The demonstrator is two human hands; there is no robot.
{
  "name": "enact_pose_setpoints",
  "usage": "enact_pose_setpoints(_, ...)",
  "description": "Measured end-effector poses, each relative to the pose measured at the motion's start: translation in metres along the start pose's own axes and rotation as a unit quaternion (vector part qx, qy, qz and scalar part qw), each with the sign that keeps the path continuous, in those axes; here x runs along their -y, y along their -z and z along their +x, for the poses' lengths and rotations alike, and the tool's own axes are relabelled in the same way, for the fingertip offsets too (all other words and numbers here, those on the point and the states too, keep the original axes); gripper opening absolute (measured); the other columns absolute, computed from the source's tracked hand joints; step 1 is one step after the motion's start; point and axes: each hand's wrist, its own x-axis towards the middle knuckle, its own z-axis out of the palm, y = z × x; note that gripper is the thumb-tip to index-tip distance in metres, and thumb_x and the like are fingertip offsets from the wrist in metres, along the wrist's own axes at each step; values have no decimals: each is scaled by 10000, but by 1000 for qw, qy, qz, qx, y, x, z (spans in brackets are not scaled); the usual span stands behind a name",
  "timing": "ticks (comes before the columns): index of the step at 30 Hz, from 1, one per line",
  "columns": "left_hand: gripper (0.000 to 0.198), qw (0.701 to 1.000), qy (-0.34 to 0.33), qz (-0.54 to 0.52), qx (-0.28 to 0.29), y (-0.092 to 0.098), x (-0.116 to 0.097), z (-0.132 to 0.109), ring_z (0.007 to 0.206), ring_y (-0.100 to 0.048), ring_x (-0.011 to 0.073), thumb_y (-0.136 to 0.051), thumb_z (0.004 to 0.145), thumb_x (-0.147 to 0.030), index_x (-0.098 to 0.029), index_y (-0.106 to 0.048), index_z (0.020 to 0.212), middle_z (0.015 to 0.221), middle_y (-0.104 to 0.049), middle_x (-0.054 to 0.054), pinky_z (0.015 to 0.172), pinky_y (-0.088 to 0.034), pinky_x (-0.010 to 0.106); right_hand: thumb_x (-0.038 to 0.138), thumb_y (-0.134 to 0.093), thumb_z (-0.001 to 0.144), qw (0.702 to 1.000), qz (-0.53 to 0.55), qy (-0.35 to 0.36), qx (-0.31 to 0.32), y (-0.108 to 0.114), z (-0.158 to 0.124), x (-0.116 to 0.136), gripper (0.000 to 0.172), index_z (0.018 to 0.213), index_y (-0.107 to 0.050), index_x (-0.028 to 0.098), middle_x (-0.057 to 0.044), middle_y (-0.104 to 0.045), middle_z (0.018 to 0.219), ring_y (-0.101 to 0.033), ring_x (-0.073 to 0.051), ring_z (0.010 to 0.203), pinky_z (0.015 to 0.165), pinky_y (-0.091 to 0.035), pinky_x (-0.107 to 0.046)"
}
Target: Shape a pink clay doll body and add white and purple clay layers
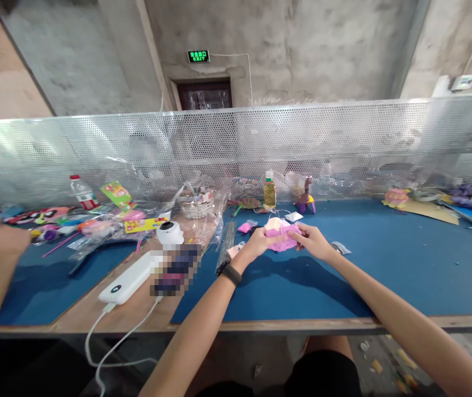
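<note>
Both of my hands are over the blue mat (385, 264), holding a pink, soft-looking craft piece (284, 239) with a cream-coloured part at its top left. My left hand (257, 243) grips it from the left, with a dark band on the wrist. On the other side, my right hand (314, 241) pinches its right edge; its fingertips are partly hidden. Thin wire-like loops rise behind the piece. Close by lie a small pink packet (245, 227), a white packet (294, 216), a small clear packet (341, 247) and a bundle of thin sticks (228, 240).
Behind stand a bottle of yellow liquid (269, 190) and a long-necked figure (305, 199). Left are a white power bank (130, 278) with cables, a small white camera (170, 234) and a basket (197, 204). Another person's hand (3, 241) is far left. A perforated panel (343, 143) backs the table.
</note>
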Motion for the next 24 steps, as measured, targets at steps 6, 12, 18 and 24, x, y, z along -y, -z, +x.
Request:
enact_pose_setpoints(6,453,999,-39,27,-22,-1,-3,-2,685,-531,144,-849,638,-478,-82,-742,833,728,-659,37,644,-428,254,627,-702,789,1000,2,-5,4,0,0,0,444,792,-587,198,34,-579,586,-624,-153,523,505,-465,-241)
enact_pose_setpoints(12,475,1000,6,20,-6,1,5,2,629,-500,127,-846,631,-491,-77,-727,830,667,-612,27,601,-412,249,652,-680,790,1000,-12,-7,-18,1,1,0,466,805,-608,193,17,-602,603,-611,-159,517,495,-461,-253)
enact_pose_setpoints(18,438,996,-7,83,-9,6,13,5,589,-484,128,-813,665,-507,-94,-715,771,642,-609,19,584,-408,256,614,-673,803,999,3,-21,-26,2,2,-4,444,893,-633,181,11,-616,645,-622,-160,529,504,-473,-255)
enact_pose_setpoints(24,220,912,-158,375,-56,5,5,-2,741,-624,193,-616,895,-314,-157,-746,814,812,-723,61,711,-456,271,424,-658,814,994,-109,27,3,0,0,-12,323,1036,-669,189,-49,-717,929,-671,-198,715,663,-527,-307)
